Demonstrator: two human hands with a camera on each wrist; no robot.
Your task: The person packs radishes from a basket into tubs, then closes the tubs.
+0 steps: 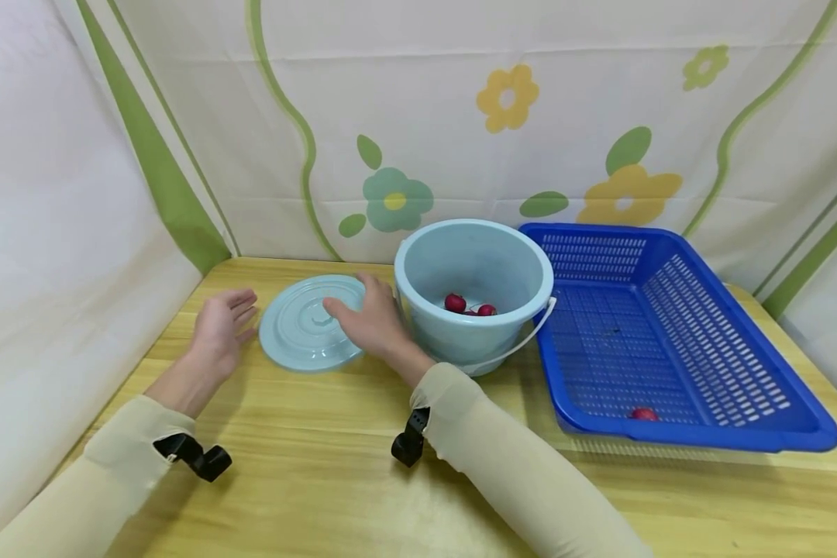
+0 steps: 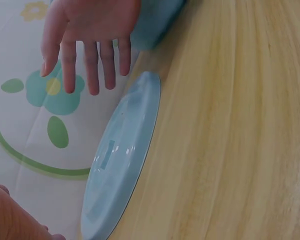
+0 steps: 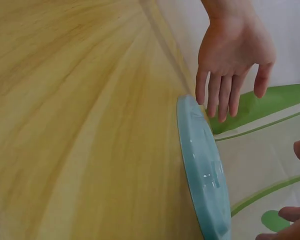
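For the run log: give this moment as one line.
lid flat on table | right hand over lid | left hand open beside lid | bucket uncovered

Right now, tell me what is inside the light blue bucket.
The bucket holds small red fruits, at least two showing. Its near wall hides the rest of the bottom, so more may lie there.
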